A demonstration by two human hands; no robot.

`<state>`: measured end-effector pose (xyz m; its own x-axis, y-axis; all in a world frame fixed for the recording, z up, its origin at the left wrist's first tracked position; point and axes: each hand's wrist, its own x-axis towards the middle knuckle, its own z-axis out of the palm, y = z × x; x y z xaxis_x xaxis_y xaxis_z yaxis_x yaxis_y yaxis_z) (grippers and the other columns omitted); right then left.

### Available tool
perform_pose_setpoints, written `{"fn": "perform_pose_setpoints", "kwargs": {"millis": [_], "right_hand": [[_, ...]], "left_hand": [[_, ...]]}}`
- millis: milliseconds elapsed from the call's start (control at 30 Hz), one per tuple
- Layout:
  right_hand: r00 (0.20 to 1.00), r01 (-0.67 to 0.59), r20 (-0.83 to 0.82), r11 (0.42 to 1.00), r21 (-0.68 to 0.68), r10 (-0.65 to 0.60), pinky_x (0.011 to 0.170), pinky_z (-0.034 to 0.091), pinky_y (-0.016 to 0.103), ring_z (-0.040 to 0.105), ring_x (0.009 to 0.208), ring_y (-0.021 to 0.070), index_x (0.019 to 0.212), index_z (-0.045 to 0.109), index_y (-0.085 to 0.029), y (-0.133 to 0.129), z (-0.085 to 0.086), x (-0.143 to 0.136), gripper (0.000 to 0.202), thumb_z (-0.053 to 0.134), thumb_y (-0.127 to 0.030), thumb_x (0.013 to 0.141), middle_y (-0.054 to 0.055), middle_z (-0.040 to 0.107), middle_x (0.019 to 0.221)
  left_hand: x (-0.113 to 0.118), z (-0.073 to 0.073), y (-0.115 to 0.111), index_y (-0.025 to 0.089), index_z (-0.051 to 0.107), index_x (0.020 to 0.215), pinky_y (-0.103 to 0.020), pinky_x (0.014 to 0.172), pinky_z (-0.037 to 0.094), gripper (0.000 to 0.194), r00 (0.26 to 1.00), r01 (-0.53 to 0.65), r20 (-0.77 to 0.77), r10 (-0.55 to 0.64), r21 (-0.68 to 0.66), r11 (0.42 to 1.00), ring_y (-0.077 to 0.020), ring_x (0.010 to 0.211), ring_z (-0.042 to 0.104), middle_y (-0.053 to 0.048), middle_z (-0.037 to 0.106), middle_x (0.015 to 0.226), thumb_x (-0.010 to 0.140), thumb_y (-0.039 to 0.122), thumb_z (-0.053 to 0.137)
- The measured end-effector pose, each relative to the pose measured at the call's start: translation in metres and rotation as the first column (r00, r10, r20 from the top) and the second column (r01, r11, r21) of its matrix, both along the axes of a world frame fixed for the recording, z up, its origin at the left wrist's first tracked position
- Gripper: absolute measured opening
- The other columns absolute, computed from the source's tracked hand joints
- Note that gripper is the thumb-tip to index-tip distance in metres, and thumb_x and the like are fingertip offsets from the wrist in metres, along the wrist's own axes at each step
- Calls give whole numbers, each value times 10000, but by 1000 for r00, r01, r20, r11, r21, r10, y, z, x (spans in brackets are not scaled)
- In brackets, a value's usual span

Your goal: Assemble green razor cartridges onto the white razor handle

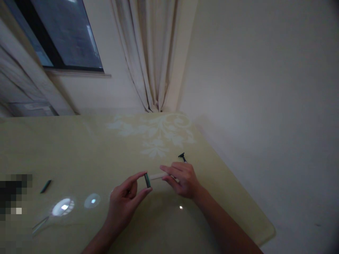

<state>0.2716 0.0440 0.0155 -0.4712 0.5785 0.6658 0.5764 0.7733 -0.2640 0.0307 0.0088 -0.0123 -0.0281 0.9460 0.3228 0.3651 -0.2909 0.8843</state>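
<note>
Between thumb and forefinger, my left hand grips a small dark green razor cartridge by its two ends, held upright over the table. My right hand pinches a thin pale stick that points left toward the cartridge. The stick's tip is at or very near the cartridge; whether they touch I cannot tell. Just beyond my right hand lies a black razor handle, partly hidden by the fingers. A second dark green cartridge rests on the table at the left.
The glossy yellowish table has a white floral pattern and light reflections. Tweezers lie at the lower left, near a pixelated dark area. Behind the table are curtains, a window and a wall on the right.
</note>
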Motion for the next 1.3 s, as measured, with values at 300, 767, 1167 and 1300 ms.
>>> {"fn": "perform_pose_setpoints", "kwargs": {"millis": [300,767,1167,1300], "right_hand": [[999,-41,25,999,-8,41,610,396,300,591,642,165,1206,764,-139,-1,0,-1,445,486,-474,1115,48,687,741],[1000,29,5,999,19,-29,611,405,296,590,633,163,1184,773,-124,0,0,-1,428,509,-453,1110,59,704,755],[998,32,45,999,12,-33,612,406,297,604,651,162,1202,764,-144,-1,0,-2,435,486,-468,1118,55,703,761],[998,0,62,1000,18,-1,615,403,298,603,658,165,1224,759,-150,-1,0,-3,435,488,-474,1116,51,701,760]], "left_hand": [[1,0,1,198,791,1202,-188,505,298,465,1000,-2,2,2,-3,1000,-94,492,311,113,253,606,825,466,824],[0,-2,0,189,787,1210,-184,508,307,470,1000,2,-21,-2,5,1000,-91,491,331,113,271,605,830,463,825],[2,-1,-1,201,800,1194,-185,489,297,478,1000,16,-6,-16,-4,1000,-93,484,316,110,265,595,815,490,831],[2,-1,0,198,799,1195,-186,493,305,486,1000,7,-10,-7,-16,1000,-93,485,323,111,265,595,814,499,828]]}}
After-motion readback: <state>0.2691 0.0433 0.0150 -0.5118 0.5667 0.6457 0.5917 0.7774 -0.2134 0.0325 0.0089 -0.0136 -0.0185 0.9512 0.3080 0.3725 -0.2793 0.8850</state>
